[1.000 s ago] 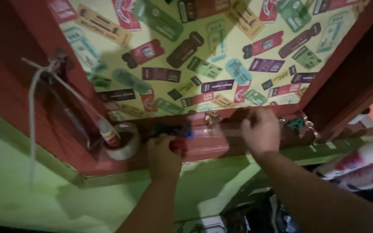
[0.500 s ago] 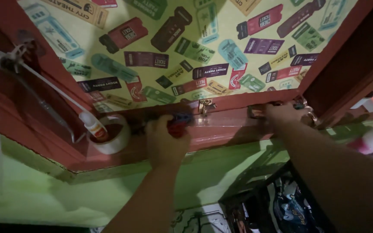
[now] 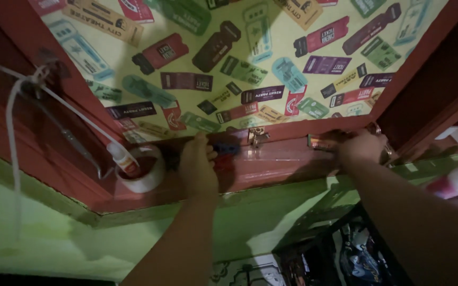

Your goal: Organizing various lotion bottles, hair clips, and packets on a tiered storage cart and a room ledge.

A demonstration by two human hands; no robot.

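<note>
I see my left hand in a closed grip on a red-and-blue object on the ledge; my right hand, far right, pinches a small packet.

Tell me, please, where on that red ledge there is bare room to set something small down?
The longest bare stretch of the red ledge lies between the brass latch and the right hand. Left of the left hand it is crowded: a tape roll with a small glue bottle leaning in it. A blue-and-red object sits by the left hand's fingertips.
</note>
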